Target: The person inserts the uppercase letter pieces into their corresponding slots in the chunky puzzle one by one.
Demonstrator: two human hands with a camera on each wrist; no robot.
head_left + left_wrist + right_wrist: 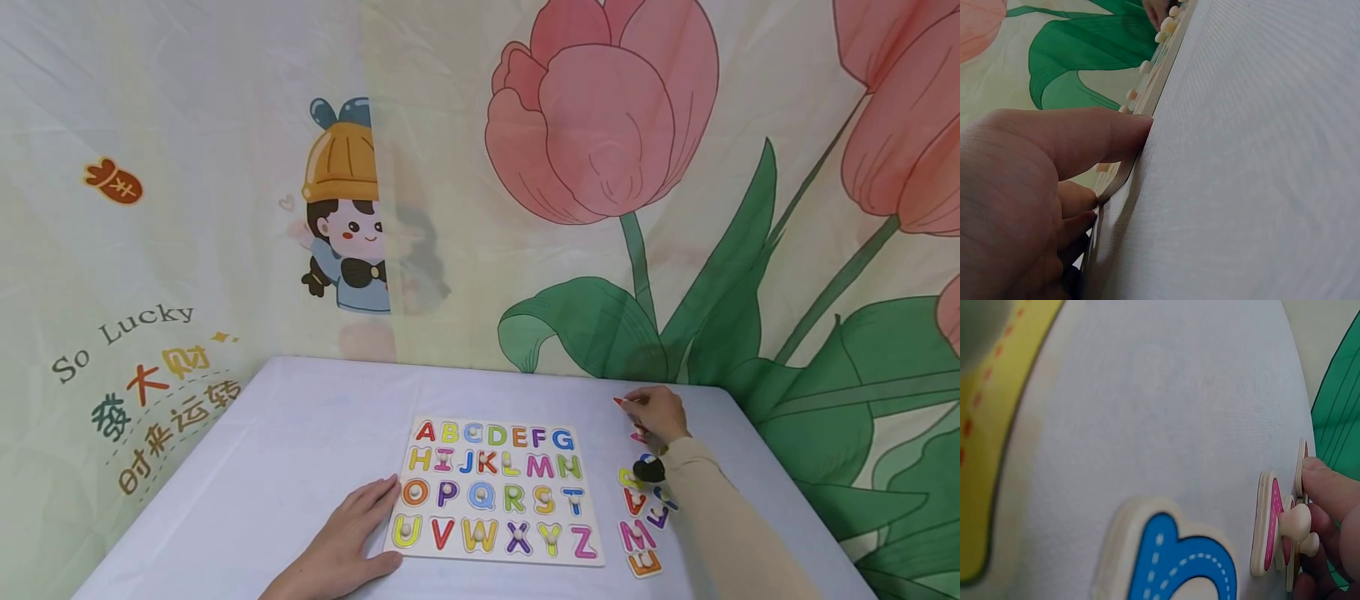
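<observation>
The wooden alphabet puzzle board [495,560] lies on the table with rows of coloured letters, several with round knobs. My left hand [347,533] rests at the board's near left corner, fingers along its left side and thumb at the front edge. In the left wrist view, the thumb [1110,134] touches that edge. Beyond the board's far right corner, my right hand [660,414] pinches a small red letter piece [618,402]; fingers cover most of it. Near this hand in the right wrist view are a pink knobbed piece [1269,519] and a blue piece [1172,556].
Loose letter pieces lie right of the board, among them an orange E [645,564], a pink M [637,537], a red A [634,501] and a purple piece [658,517]. A white cloth covers the table [300,433]. Behind hangs a printed curtain [450,167].
</observation>
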